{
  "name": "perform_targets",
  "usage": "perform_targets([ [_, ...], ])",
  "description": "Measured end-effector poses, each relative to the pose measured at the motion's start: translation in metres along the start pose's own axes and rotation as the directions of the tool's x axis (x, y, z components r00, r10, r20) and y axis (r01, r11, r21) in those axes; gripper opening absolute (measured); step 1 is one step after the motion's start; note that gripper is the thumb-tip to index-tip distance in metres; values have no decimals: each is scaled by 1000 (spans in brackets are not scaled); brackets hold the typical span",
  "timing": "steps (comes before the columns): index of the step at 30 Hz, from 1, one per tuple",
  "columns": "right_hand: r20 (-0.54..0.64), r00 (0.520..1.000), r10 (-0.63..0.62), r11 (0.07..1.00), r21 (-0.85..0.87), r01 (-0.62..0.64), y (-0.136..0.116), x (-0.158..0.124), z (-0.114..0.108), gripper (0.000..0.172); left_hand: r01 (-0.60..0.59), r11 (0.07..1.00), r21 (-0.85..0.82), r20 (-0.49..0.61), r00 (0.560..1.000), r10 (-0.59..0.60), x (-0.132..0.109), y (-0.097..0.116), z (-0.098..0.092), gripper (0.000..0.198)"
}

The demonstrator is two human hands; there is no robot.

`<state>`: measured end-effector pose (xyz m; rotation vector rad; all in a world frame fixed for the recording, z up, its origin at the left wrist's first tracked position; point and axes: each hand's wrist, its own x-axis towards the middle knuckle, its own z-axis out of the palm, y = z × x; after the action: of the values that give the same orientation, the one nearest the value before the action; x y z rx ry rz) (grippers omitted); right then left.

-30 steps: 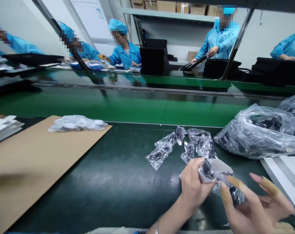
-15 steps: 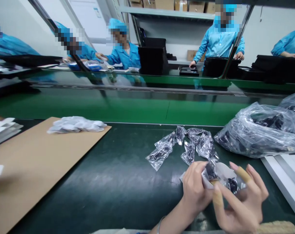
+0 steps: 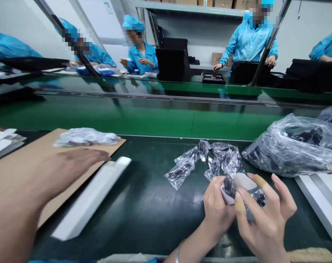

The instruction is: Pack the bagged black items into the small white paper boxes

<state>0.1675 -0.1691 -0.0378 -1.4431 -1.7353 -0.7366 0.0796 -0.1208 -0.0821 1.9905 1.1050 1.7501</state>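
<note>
My left hand (image 3: 217, 212) and my right hand (image 3: 264, 219) meet low at the right over the dark bench (image 3: 146, 212). Both are closed on one small clear bag (image 3: 238, 186) that holds a dark part and a white card. Tan tape wraps two fingers of my right hand. Just beyond my hands lie several more small clear bags (image 3: 210, 160) with dark parts, loosely heaped.
A co-worker's blurred arm (image 3: 37, 186) reaches in from the left over a brown cardboard sheet (image 3: 18, 164), beside a long white box (image 3: 91, 197). A big clear sack of dark parts (image 3: 294, 146) lies right. White packets (image 3: 85, 137) rest on the cardboard. A green conveyor (image 3: 155, 117) runs behind; people in blue work beyond.
A co-worker's arm has swept in from the left and a long white box now lies on the bench. My hands have closed tighter round the small bag.
</note>
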Motion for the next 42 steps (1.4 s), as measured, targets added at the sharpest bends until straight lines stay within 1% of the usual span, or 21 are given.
perform_targets([
  [1,34,999,-3,999,32,1,-1,-1,1,8,-2,1000,-23,9,1000,3,0,0,-1,12],
  [3,108,994,0,995,95,-10,-2,-1,0,11,-20,998,-66,26,999,22,1,0,-1,14],
  [5,121,993,5,994,108,-18,-2,1,-5,11,-29,996,-86,40,999,33,1,-1,-1,15],
  [7,8,999,54,997,57,-54,-1,5,-12,7,-19,997,-71,41,999,22,1,-3,1,15],
  [9,-174,972,160,987,42,-155,1,9,-19,18,-16,999,-45,27,999,17,0,-4,3,21],
  [10,-216,958,189,982,47,-183,3,12,-21,20,-23,999,-38,23,999,24,-1,-4,4,24],
  [12,-186,970,154,988,48,-148,5,16,-21,18,-49,998,-48,41,998,51,-2,-4,5,25],
  [15,-42,999,17,999,47,-15,6,16,-11,10,-95,993,-66,76,992,100,-3,-3,4,20],
  [18,22,1000,19,997,74,-20,3,6,1,3,-85,992,-89,100,991,94,-5,-5,2,20],
  [20,1,1000,5,992,123,-5,3,-3,2,6,-54,994,-94,93,994,63,-6,-8,0,22],
  [21,-73,997,28,986,169,-16,5,-7,1,11,-30,996,-88,77,996,37,-7,-9,0,25],
  [23,-193,968,163,948,304,-99,10,-13,-5,24,27,998,-63,36,999,-25,-8,-12,0,30],
  [24,-186,947,263,909,377,-178,14,-13,-9,28,54,997,-55,24,998,-53,-8,-12,0,32],
  [26,-12,910,415,808,464,-363,19,-9,-13,29,67,997,-46,32,997,-65,-9,-12,2,33],
  [27,111,896,429,771,472,-428,21,-4,-15,27,52,998,-44,39,998,-50,-9,-12,3,33],
  [28,206,887,412,747,481,-459,22,1,-16,27,25,999,-48,38,999,-23,-10,-12,4,35],
  [30,310,884,349,723,511,-465,21,10,-17,25,-44,996,-76,-4,999,43,-12,-12,6,39],
  [33,360,903,236,709,571,-413,15,17,-17,18,-119,985,-125,-84,990,109,-16,-16,8,45],
  [35,351,913,209,719,578,-387,9,16,-16,21,-120,982,-145,-81,991,109,-17,-18,8,43],
  [38,246,945,216,776,544,-319,1,10,-11,31,-98,985,-144,-67,994,89,-17,-19,7,42],
  [42,150,968,199,838,486,-248,-3,8,-7,30,-84,991,-105,-80,994,76,-15,-14,6,45],
])
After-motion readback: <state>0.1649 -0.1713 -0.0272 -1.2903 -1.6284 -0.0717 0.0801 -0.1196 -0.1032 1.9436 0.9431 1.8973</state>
